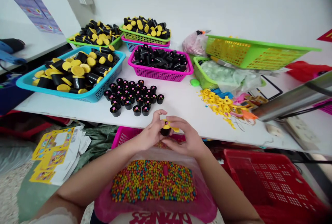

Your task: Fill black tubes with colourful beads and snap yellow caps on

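My left hand (pixel 151 132) grips a small black cup (pixel 165 132) over the near table edge. A yellow ring-like piece with a pink spot in its middle sits on top of the cup. My right hand (pixel 185 135) pinches a yellow lid (pixel 174 129) at the cup's right side; whether it joins the ring is too small to tell. Below both hands, a pink basket (pixel 101 210) lined with clear plastic holds many coloured candy balls (pixel 153 182) and a small pink scoop-like piece (pixel 165 170). Beyond my hands, several open black cups (pixel 128 105) with pink centres stand grouped on the table.
A blue basket (pixel 100 94) and green baskets (pixel 114 45) hold yellow-lidded black cups. A magenta basket (pixel 160 73) holds black cups. Loose yellow rings (pixel 215 101) lie right, below a tilted green basket (pixel 264 56). A metal pole (pixel 293 96) and red crate (pixel 241 154) stand right.
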`<action>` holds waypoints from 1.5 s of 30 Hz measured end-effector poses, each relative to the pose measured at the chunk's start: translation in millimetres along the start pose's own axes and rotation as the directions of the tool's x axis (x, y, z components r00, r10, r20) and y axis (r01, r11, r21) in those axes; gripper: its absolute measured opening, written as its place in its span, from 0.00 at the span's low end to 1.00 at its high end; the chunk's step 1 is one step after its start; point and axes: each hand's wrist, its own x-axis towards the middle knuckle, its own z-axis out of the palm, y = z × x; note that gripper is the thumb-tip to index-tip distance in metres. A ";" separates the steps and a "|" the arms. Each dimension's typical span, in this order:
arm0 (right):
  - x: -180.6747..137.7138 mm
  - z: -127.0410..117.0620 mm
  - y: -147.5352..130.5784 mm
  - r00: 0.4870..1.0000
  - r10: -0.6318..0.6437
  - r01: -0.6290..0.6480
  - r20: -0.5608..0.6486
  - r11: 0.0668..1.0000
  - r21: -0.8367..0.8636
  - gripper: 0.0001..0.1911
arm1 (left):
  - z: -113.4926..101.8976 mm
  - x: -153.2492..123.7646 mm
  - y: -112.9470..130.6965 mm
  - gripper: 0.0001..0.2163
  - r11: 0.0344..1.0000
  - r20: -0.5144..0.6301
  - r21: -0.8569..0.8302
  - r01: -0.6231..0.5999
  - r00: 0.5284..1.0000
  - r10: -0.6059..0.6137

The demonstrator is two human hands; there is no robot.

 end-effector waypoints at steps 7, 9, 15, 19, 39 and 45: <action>-4.4 8.7 3.1 0.993 0.048 -0.048 -0.111 0.999 0.006 0.28 | 20.9 0.6 3.4 0.13 0.956 -0.087 -0.285 0.075 0.991 -0.104; -4.4 11.4 1.6 0.988 0.036 -0.035 -0.148 0.999 0.011 0.29 | 24.4 -0.5 4.3 0.14 0.934 -0.082 -0.350 0.078 0.990 -0.113; -2.2 23.9 -7.4 0.957 0.007 0.000 -0.289 1.000 0.024 0.24 | 29.4 0.0 3.0 0.13 0.871 -0.071 -0.486 0.072 0.990 -0.122; 0.1 15.5 -7.9 0.963 0.047 -0.023 -0.264 0.995 0.093 0.20 | 26.2 -1.4 0.6 0.13 0.880 -0.021 -0.471 0.060 0.997 -0.080; 5.3 5.6 14.2 0.646 0.656 -0.513 0.390 -0.006 0.858 0.13 | -2.3 6.8 43.8 0.18 0.112 0.206 0.966 -0.233 0.956 0.207; 2.4 -0.7 36.0 0.583 0.769 -0.410 0.262 0.000 0.912 0.15 | -5.7 43.6 85.1 0.17 -0.325 0.125 0.944 -0.050 0.969 0.212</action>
